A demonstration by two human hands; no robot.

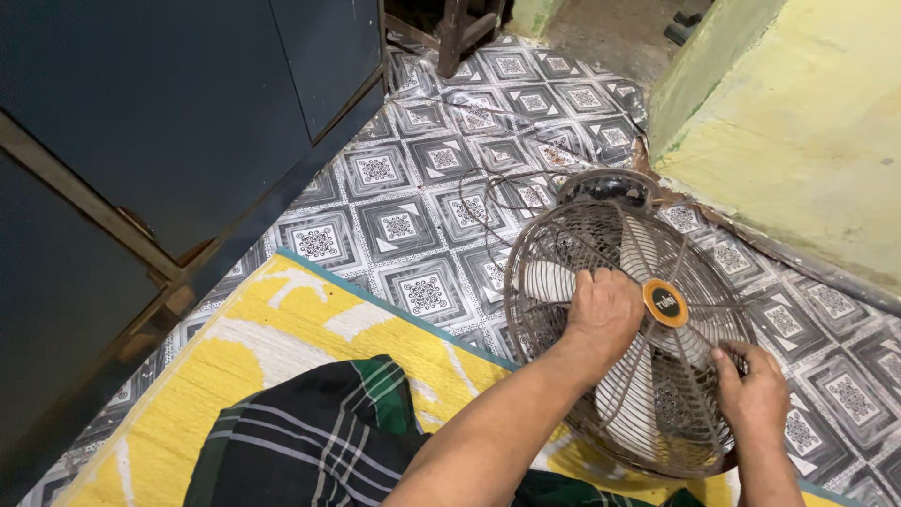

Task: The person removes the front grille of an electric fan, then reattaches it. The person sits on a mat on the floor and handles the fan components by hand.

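Fan [627,324] on the floor, face up toward me, its back end leaning near the yellow-green wall [807,122] — that was what I had under both hands. It lay half on the patterned tile floor [422,188] and half over the edge of the yellow mat [282,329]. My left hand [601,314] pressed down on the wire guard [554,244] just left of the orange hub cap [664,303], fingers curled together over the wires; grip clamped on the guard there, as far as I could judge. My right hand [751,394] sat at the lower right rim, fingertips pinched together on the guard's edge, though whether on a clip or bare wire I couldn't tell. White blades [549,280] showed through the mesh, touching nothing. A thin cord [488,183] trailed loose across the tiles toward the dark blue cabinet [169,122]. Green checked cloth [310,432] covered my lap near the mat.

My read on handling: the guard looked rusty and thin, springy rather than stiff, so it would flex if squeezed mid-span. Weight probably sat at the motor behind. Best hold seemed the outer rim ring, both sides, not the fine spokes. Rust could be rough, not slippery.
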